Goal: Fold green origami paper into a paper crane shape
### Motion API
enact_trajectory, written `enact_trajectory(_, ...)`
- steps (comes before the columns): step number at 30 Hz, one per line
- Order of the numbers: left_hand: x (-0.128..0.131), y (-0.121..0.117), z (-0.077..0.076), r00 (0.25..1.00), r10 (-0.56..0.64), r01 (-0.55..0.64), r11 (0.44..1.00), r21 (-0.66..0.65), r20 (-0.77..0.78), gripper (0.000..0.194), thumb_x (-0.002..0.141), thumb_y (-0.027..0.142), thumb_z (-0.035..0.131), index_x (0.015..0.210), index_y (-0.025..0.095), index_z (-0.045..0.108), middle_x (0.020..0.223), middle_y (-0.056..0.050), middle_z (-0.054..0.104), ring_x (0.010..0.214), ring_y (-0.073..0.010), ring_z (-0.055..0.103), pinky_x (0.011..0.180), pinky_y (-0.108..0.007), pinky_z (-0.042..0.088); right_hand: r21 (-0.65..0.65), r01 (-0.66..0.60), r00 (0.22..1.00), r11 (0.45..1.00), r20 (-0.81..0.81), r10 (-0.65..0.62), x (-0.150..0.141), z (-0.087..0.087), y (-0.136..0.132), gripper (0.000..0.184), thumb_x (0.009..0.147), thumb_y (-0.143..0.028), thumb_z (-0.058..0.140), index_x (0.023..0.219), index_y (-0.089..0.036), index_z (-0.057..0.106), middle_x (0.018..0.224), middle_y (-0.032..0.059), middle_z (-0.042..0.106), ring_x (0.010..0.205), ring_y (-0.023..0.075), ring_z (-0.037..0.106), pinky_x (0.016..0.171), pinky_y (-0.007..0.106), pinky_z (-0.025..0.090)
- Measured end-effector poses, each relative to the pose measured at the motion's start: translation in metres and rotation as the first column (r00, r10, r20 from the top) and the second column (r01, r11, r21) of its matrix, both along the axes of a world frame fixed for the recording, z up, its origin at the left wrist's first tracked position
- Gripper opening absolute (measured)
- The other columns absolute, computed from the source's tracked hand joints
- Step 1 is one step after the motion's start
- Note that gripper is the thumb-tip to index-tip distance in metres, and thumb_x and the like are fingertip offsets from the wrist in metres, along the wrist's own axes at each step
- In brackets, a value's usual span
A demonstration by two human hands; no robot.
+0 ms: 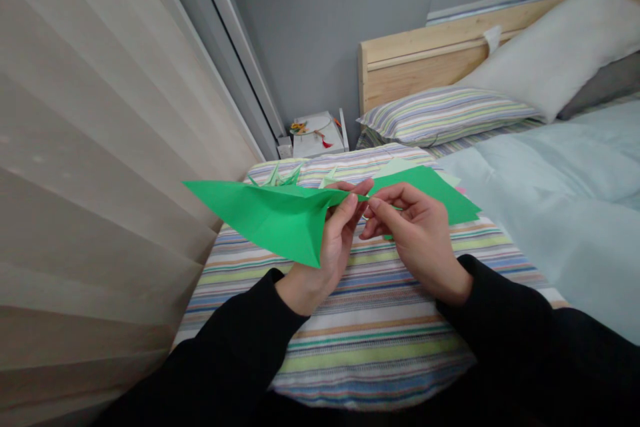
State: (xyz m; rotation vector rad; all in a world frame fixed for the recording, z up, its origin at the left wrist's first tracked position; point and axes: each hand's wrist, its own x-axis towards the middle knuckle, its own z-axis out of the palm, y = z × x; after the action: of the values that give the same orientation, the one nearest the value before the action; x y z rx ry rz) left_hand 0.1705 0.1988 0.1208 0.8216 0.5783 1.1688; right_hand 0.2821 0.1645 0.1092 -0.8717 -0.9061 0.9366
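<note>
A creased sheet of bright green paper (280,213) is held up above the striped cloth, its long pointed end reaching left. My left hand (340,230) is closed on the paper near its narrow right end, thumb on top. At the tip of that narrow end, the thumb and fingers of my right hand (417,223) pinch the paper. Behind my right hand lies a stack of green paper sheets (435,190), with paler sheets showing at its far edge. Several folded green paper pieces (285,177) stand beyond the held sheet, partly hidden by it.
The striped cloth (370,327) covers the surface under my hands. A white bedside table (320,141) with small colourful items stands behind. To the right is a bed with a pale blue cover (560,173) and a striped pillow (450,113). A beige curtain (100,147) hangs at left.
</note>
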Motion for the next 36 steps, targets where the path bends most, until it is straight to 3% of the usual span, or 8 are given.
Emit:
enact_trajectory(4,-0.0026,0.0011,0.0016,1.0,0.001,-0.002,1.0,0.022,0.02,0.01,0.084,0.017,0.073,0.091,0.022,0.067,0.104,-0.002,0.078,0.118,-0.0208,0.067,0.103,-0.037,0.048,0.011,0.029,0.999,1.0,-0.042,-0.028,0.0025,-0.0009,-0.0004,0.025,0.082,-0.038,0.079,0.082,-0.02,0.062,0.073,-0.0019,0.067,0.051,0.0116,0.065,0.052,0.028,0.06)
enact_trajectory(7,-0.0034,0.0005,0.0025,0.999,-0.019,0.018,0.999,0.033,0.029,0.012,0.084,0.019,0.075,0.092,0.023,0.067,0.104,-0.002,0.078,0.12,-0.0224,0.065,0.1,-0.037,0.048,0.025,0.002,1.0,1.0,-0.015,-0.002,0.0021,-0.0001,-0.0026,0.026,0.08,-0.038,0.081,0.085,-0.02,0.062,0.073,-0.0025,0.067,0.051,0.0124,0.066,0.052,0.029,0.061)
enact_trajectory(11,-0.003,-0.0024,0.0033,0.996,-0.088,0.087,0.995,0.051,0.032,0.014,0.081,0.023,0.08,0.088,0.024,0.068,0.105,-0.003,0.079,0.108,-0.0244,0.069,0.075,-0.031,0.05,0.073,-0.039,0.998,0.997,0.058,0.035,-0.0012,0.0005,-0.006,0.023,0.079,-0.033,0.082,0.084,-0.021,0.063,0.072,-0.003,0.067,0.053,0.0128,0.067,0.052,0.028,0.061)
enact_trajectory(15,-0.0033,-0.0045,0.0045,0.984,-0.171,0.168,0.983,0.075,0.045,0.019,0.076,0.026,0.085,0.083,0.024,0.068,0.101,-0.002,0.078,0.079,-0.0174,0.066,0.058,-0.026,0.043,0.142,0.021,0.996,0.99,0.086,-0.034,-0.0027,-0.0005,-0.0079,0.016,0.083,-0.029,0.079,0.081,-0.023,0.065,0.065,-0.004,0.065,0.051,0.0136,0.066,0.051,0.03,0.059)
enact_trajectory(19,-0.0039,-0.0043,0.005,0.979,-0.201,0.199,0.977,0.081,0.021,0.023,0.073,0.033,0.088,0.083,0.022,0.069,0.095,0.0,0.072,0.062,-0.0112,0.055,0.056,-0.028,0.042,0.165,0.061,0.989,0.984,0.122,-0.082,-0.0029,-0.0008,-0.009,0.012,0.084,-0.028,0.079,0.082,-0.024,0.067,0.069,-0.0026,0.068,0.051,0.0138,0.065,0.049,0.031,0.058)
enact_trajectory(25,-0.0039,-0.0024,0.0035,0.968,-0.251,0.25,0.966,0.07,0.009,0.025,0.076,0.037,0.085,0.078,0.018,0.069,0.068,0.002,0.057,0.059,-0.011,0.049,0.056,-0.027,0.039,0.191,0.074,0.985,0.979,0.138,-0.101,-0.0026,-0.0035,-0.0087,0.011,0.086,-0.027,0.078,0.083,-0.023,0.067,0.065,-0.0029,0.067,0.052,0.013,0.065,0.049,0.028,0.058)
enact_trajectory(36,-0.0029,0.0018,0.0009,0.985,-0.17,0.171,0.985,0.038,-0.034,0.025,0.076,0.034,0.084,0.07,0.016,0.067,0.068,0.002,0.059,0.064,-0.0101,0.051,0.064,-0.026,0.042,0.181,0.088,0.991,0.979,0.08,-0.104,-0.0022,-0.0043,-0.0045,0.015,0.082,-0.025,0.08,0.082,-0.021,0.066,0.056,-0.0059,0.065,0.046,0.0117,0.065,0.044,0.023,0.057)
